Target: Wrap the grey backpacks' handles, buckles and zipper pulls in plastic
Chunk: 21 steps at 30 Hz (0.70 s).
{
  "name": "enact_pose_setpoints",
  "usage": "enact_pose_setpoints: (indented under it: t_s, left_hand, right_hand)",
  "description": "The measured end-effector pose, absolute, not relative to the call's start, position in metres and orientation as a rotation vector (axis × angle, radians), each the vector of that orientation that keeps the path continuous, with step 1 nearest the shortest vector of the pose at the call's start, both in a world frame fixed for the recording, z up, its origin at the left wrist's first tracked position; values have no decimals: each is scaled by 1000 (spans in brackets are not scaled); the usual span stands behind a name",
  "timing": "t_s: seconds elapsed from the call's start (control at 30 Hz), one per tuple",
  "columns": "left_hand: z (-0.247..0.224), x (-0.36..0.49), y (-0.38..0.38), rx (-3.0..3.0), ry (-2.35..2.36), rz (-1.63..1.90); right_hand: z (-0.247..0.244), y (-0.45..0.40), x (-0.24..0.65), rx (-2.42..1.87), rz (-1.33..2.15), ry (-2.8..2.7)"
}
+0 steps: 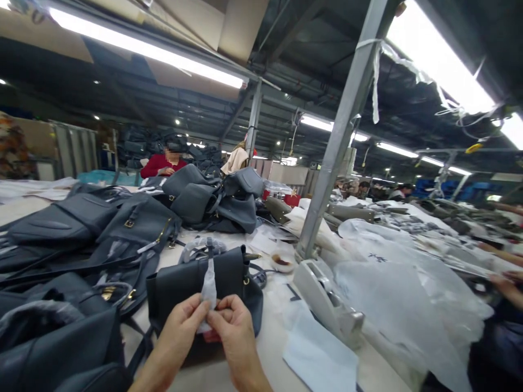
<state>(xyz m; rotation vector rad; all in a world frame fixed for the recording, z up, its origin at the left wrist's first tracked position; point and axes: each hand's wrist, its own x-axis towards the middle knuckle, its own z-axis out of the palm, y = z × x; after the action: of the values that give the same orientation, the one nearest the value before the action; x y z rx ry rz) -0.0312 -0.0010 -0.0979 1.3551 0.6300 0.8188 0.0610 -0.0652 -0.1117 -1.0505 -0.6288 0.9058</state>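
My left hand (182,326) and my right hand (232,326) meet in front of a dark grey leather backpack (190,288). Both pinch a twisted strip of white tissue paper (208,288) that is wrapped around the bag's top strap. The backpack stands on a pale worktable (269,348), and its lower part is hidden behind my hands. Just left of it lie several similar grey bags (134,228) with gold-coloured buckles and zips.
A grey tape dispenser (327,299) sits to my right beside white fabric dust bags (400,305). A steel post (339,141) rises from the table. A small dish (281,262) holds brown residue. Co-workers' hands (506,283) reach in at the right edge; a person in red (163,165) sits beyond.
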Motion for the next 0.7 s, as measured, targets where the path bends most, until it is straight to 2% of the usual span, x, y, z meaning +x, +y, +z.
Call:
enact_pose_setpoints:
  t_s: [0.13,0.2,0.3,0.4,0.47,0.5,0.57,0.7]
  left_hand:
    - [-106,-27,-1,1490,758,943]
    - [-108,-27,-2,1518,788,949]
    - [-107,-27,-5,1529,822,983]
    - [-107,-27,-8,1571,846,1042]
    - [-107,-26,-11,1605,827,1010]
    - [-106,-26,-13,1621,813,973]
    - [-105,-26,-15,1642,789,901]
    - [-100,-30,-17,1619,806,981]
  right_hand:
    - [-119,-74,70,-1178,975,-808]
    - [-117,-84,86,-1304,903,-918]
    - [-93,-94,121,-1443,471,-981]
    - [-44,-80,146,-1477,29,-1145]
    - [-7,-57,147,-1348,-63,-1393]
    - [10,-43,143,-1287,36,-1515]
    - [37,-14,132,-1254,473,-1604]
    - [61,38,118,-1270,924,-1560]
